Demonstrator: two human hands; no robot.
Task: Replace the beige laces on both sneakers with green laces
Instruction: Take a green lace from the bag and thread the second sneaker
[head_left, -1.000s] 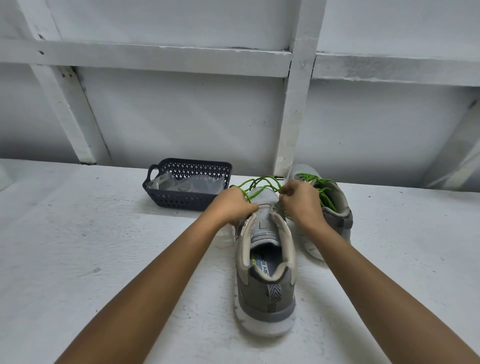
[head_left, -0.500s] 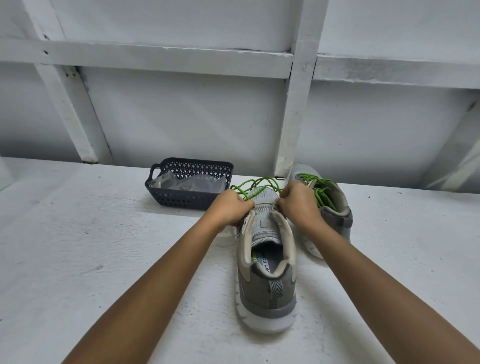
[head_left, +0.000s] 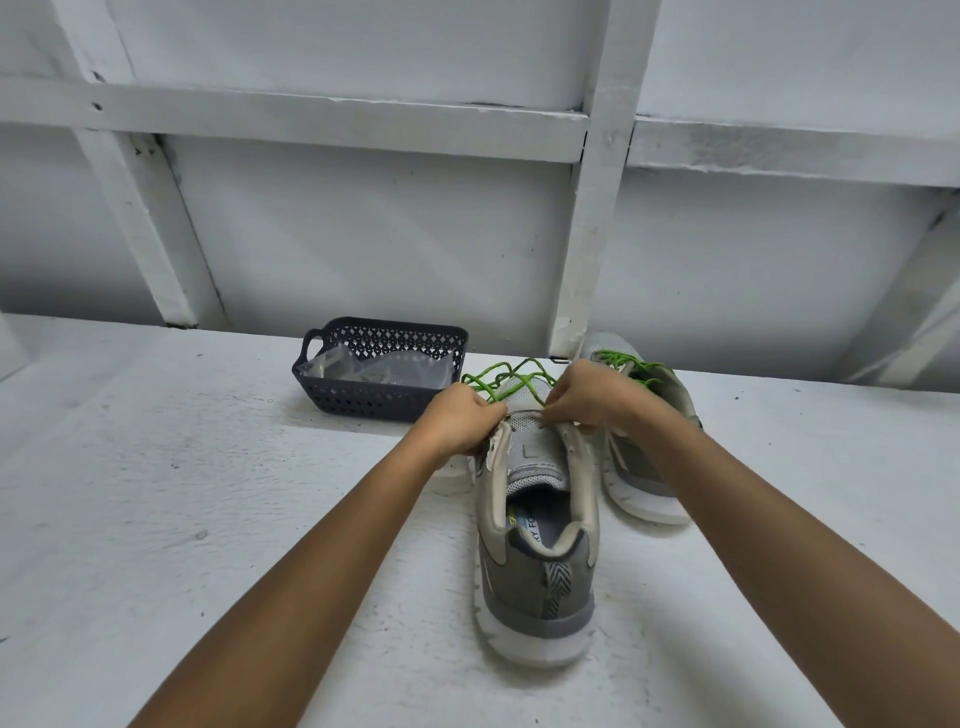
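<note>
A grey sneaker (head_left: 540, 561) stands heel toward me on the white table, its tongue bare near the collar. A loose green lace (head_left: 501, 382) loops over its toe. My left hand (head_left: 460, 423) grips the left eyelet flap, and my right hand (head_left: 589, 397) pinches at the right flap beside the tongue top. The fingertips hide what they hold. Behind my right wrist stands the second grey sneaker (head_left: 649, 457), threaded with a green lace (head_left: 626, 364).
A dark perforated basket (head_left: 374, 397) holding clear plastic bags sits at the back left of the sneakers. A white framed wall (head_left: 587, 234) rises right behind the table (head_left: 156, 493).
Both hands have shifted slightly toward me along the near sneaker, from the lace loops down to the eyelet flaps. The sneakers and basket stay in place.
</note>
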